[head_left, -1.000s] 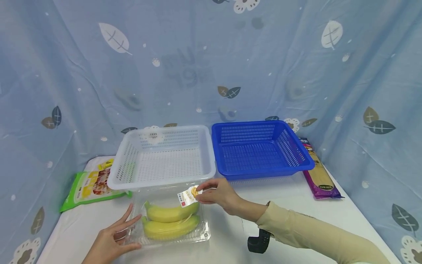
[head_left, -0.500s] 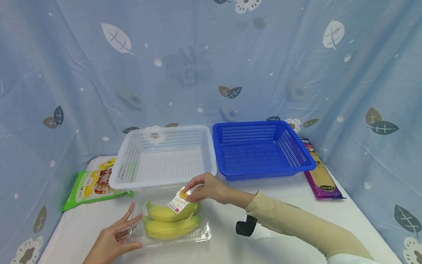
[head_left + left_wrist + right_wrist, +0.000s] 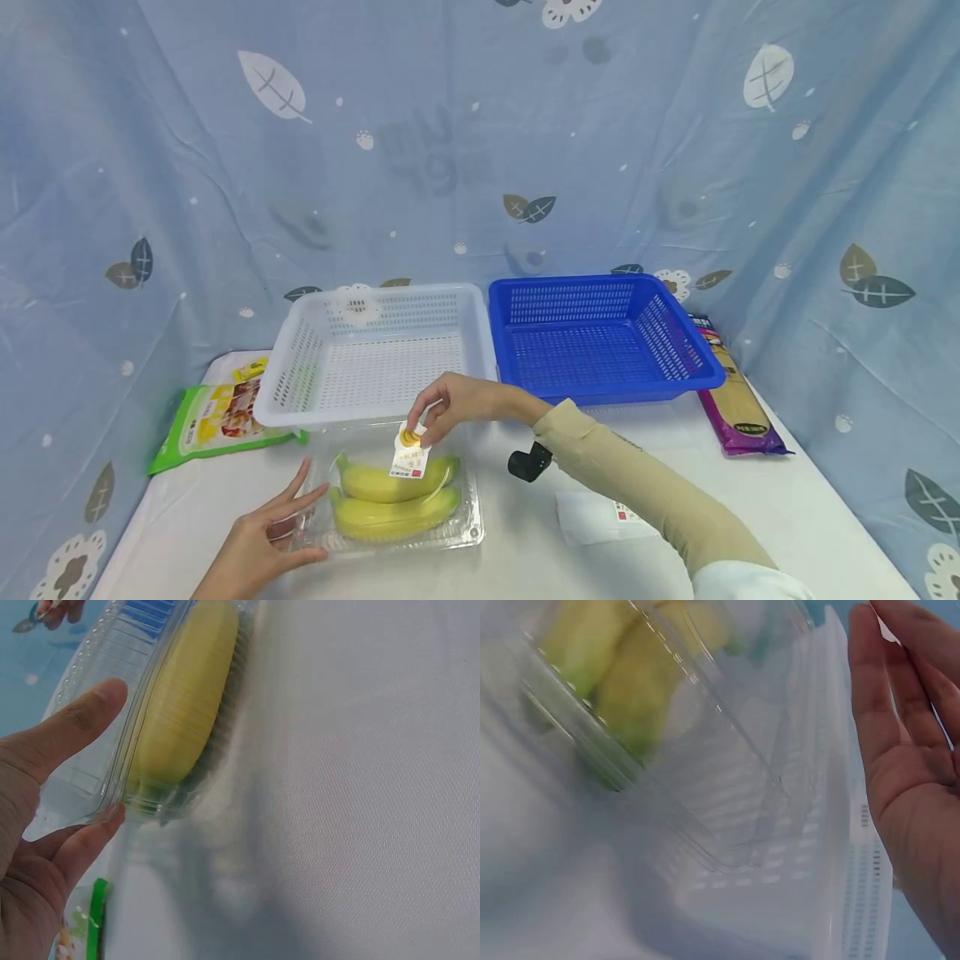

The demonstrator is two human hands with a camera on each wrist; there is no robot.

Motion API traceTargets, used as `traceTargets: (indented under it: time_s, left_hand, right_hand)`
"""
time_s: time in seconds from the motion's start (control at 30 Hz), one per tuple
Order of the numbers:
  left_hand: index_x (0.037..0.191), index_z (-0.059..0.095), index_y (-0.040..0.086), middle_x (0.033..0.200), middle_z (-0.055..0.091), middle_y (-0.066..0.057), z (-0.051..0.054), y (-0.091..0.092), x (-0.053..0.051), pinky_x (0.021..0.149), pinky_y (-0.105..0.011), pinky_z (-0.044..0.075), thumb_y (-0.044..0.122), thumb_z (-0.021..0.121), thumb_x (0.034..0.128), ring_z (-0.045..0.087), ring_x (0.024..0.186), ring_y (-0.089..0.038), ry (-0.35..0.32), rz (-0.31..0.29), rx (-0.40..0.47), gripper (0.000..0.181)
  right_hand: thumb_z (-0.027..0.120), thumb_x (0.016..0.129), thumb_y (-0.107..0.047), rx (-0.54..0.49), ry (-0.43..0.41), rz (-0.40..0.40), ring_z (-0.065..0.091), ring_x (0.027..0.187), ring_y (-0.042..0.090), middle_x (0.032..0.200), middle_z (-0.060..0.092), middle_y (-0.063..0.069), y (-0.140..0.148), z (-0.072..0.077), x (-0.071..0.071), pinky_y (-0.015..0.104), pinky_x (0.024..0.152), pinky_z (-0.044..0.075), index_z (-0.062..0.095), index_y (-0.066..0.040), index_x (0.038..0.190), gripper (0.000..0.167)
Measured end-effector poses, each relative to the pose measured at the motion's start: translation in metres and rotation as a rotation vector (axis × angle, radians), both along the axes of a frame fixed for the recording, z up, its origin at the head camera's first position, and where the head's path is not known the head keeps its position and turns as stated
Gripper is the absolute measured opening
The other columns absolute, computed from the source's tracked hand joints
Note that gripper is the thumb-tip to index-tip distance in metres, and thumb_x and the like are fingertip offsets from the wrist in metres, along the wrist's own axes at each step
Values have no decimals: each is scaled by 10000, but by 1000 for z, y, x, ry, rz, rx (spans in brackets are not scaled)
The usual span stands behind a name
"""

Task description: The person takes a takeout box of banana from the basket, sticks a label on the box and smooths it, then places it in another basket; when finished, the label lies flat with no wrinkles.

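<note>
A clear plastic box [image 3: 471,517] with two bananas [image 3: 396,515] inside stands in front of the white basket. My left hand [image 3: 253,537] holds its left end, thumb and fingers spread along the plastic. In the left wrist view the thumb [image 3: 75,724] lies against the clear wall and a fingertip touches its lower corner. Over the box, my right hand [image 3: 459,407] pinches the top of a small white label [image 3: 410,457] with a yellow picture. The label hangs upright above the rear banana; whether it touches the lid I cannot tell. In the right wrist view my fingers largely hide it.
Behind the box sit a white basket [image 3: 390,367] and a blue basket [image 3: 592,350]. A green food bag [image 3: 213,425] and a small yellow packet [image 3: 251,370] lie left. At right is a purple noodle pack [image 3: 738,408]. A white sheet [image 3: 592,517] with another label lies near the right forearm.
My right hand has moved left over the box, and the label has swung from slanting sideways to hanging down. The left hand stays on the box. More of the white sheet shows.
</note>
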State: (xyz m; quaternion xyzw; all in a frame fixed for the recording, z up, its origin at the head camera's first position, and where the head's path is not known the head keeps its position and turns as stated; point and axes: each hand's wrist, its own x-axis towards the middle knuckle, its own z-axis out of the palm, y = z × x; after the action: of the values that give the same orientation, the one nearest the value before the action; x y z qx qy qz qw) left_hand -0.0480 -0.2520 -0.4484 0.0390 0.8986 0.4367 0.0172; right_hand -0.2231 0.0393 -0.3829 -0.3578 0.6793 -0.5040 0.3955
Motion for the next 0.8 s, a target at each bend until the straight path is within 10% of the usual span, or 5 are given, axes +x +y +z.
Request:
traceTargets:
  time_s: [0.3,0.8]
  left_hand:
    - [1288,619,133,1535,283,-82,3,0,-1,790,-290,538,251,885,610,550,1105,-66,-57,9,40,738]
    - [1294,609,104,1542,266,-101,2,0,0,789,-312,540,214,880,621,557,1146,-255,-51,-7,64,733]
  right_hand:
    - [772,755,54,12,74,51,680,856,147,978,718,75,-13,-9,-6,270,824,516,695,25,1003,261]
    - [781,741,60,15,279,109,649,795,82,985,714,110,-30,-18,1,273,823,514,705,31,962,235]
